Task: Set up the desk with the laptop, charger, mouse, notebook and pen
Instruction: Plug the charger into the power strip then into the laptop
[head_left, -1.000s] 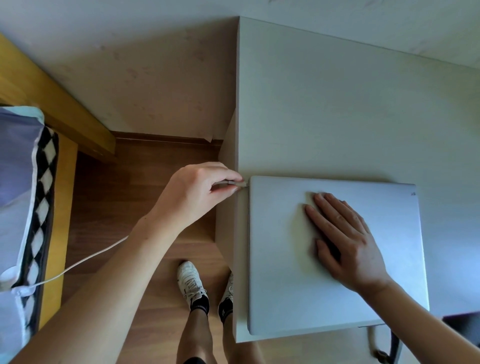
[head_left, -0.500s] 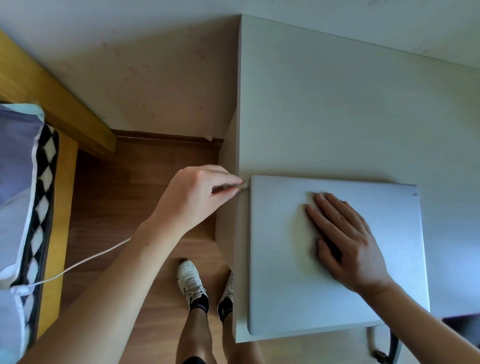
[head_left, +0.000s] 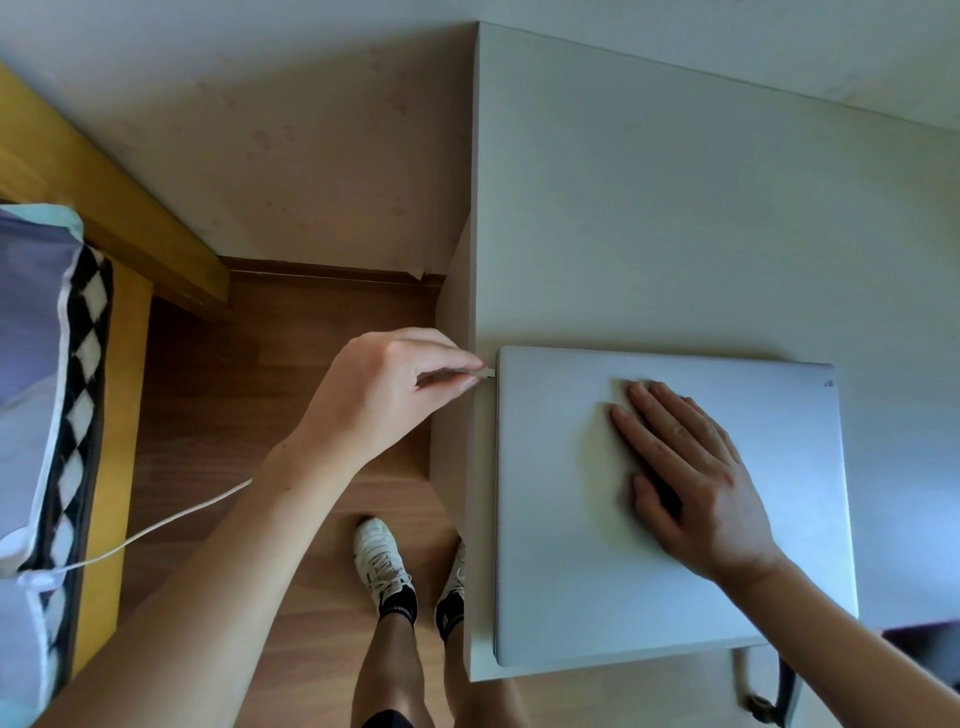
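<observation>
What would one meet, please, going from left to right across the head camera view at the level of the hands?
Patterned bedding → yellow wooden frame → left hand → charger plug → closed laptop → right hand → bare desk.

place: home bedroom | cues: wooden bed frame (head_left: 130, 218), patterned bedding (head_left: 47, 364), desk (head_left: 675, 208), wood floor (head_left: 291, 364)

Pale desk (head_left: 675, 208); 1 closed silver laptop (head_left: 571, 571) lies flat at its near-left corner.

Closed silver laptop (head_left: 597, 545) flat on the desk (head_left: 675, 208), charger plug (head_left: 487, 372) at its left edge.
</observation>
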